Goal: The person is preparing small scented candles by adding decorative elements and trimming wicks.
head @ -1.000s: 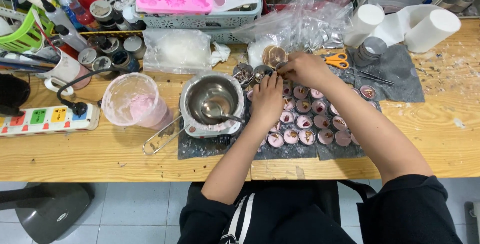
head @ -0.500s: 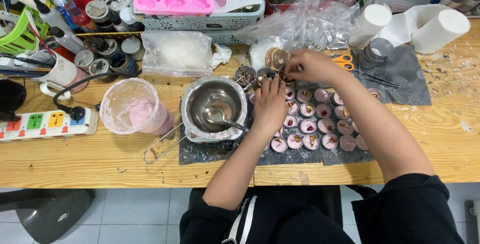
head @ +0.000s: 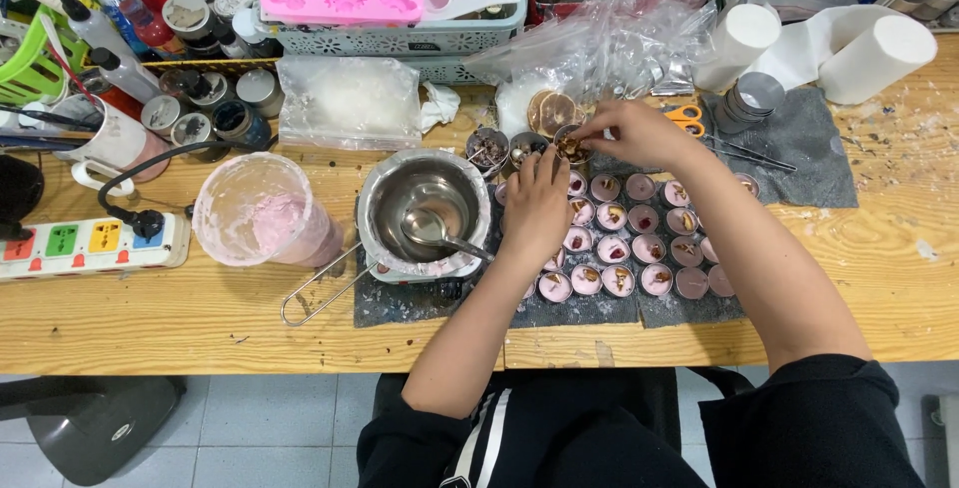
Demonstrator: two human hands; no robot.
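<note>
While the left hand [head: 534,210] lies flat and loose on the rows of small round pink-filled metal cups [head: 627,248], holding nothing, the right hand [head: 627,131] pinches its fingertips narrowly inside a small round tin of dried brown bits [head: 571,146], just beyond those cups.

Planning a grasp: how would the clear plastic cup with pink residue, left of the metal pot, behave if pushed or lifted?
The plastic cup looks thin-walled, so it would probably flex if squeezed. It holds only some pink residue, so it is likely light and might slide or tip when pushed near the rim. The smeared walls could be slippery. It stands close beside the metal pot, which may stop it on that side.
</note>
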